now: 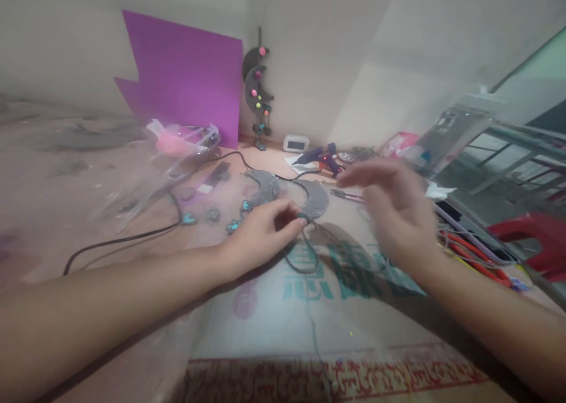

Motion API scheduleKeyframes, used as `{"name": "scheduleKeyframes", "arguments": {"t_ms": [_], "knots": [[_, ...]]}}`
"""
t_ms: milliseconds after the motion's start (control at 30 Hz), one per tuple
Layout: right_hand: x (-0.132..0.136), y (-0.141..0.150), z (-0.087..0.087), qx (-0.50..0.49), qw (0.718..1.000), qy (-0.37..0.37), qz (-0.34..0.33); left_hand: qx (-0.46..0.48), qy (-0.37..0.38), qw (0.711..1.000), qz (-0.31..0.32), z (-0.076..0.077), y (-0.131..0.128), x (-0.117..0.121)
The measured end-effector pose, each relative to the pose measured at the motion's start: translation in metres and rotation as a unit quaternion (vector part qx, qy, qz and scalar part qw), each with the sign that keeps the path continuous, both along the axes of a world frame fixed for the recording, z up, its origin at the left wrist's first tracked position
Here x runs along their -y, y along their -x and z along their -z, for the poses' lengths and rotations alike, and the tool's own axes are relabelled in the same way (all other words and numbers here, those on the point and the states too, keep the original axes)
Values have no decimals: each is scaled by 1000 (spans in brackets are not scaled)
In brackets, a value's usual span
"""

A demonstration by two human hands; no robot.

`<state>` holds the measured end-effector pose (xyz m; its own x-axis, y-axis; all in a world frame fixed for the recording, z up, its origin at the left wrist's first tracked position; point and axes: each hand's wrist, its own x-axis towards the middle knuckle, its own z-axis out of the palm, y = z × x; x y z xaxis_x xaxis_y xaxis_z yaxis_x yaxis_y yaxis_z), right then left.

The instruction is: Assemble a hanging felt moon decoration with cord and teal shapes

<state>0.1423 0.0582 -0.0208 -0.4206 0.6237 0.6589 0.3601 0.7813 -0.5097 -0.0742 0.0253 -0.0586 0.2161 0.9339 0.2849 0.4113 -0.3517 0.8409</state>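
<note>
My left hand [260, 232] is closed in a pinch on a thin dark cord [305, 271], which hangs in a loop below the fingertips. A small teal bit shows at the pinch. Just beyond the fingers lie a grey crescent [319, 200] and another grey crescent [266, 186] with a ridged surface. Small grey-and-turquoise pieces [233, 226] sit at the left wrist's far side. My right hand [395, 211] is raised over the table to the right, blurred by motion. Its fingers stretch leftward, apart from the thumb, and nothing shows in them.
A glue gun [319, 157] with a lit red light lies at the back, near a small white clock-like device [296, 143]. Crescent decorations [256, 91] hang beside a purple sheet [190, 79]. A black cable [128, 238] crosses the left. Orange-handled tools [477, 258] lie at right.
</note>
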Motion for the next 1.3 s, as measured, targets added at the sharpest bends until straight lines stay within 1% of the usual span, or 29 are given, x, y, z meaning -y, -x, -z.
{"name": "scheduleKeyframes", "arguments": {"t_ms": [133,167,233,367,433,567,667,800,1067,1133,1300], "knots": [[-13,3,32,-20,995,92,-13,2,2,1000,7,2,0,-2],[-14,4,38,-16,994,105,-13,1,3,1000,5,2,1,-2],[-14,6,42,-5,995,101,-17,-2,3,1000,3,2,1,-2],[-9,7,38,42,997,53,-38,-2,-1,1000,13,1,0,-1],[-9,7,35,50,997,39,-37,1,-6,1000,15,1,0,-1],[-11,8,35,67,996,38,-38,3,-7,1000,12,0,0,-1],[-13,9,35,70,996,29,-52,4,-6,1000,11,1,0,-1],[-13,10,34,72,995,22,-73,5,-28,1000,12,1,2,0],[-11,12,34,64,994,-6,-84,-28,-61,998,9,-1,1,1],[-11,12,34,66,993,-1,-95,-43,-79,996,7,1,1,1],[-10,11,33,56,991,46,-111,-75,-134,988,13,2,2,3]]}}
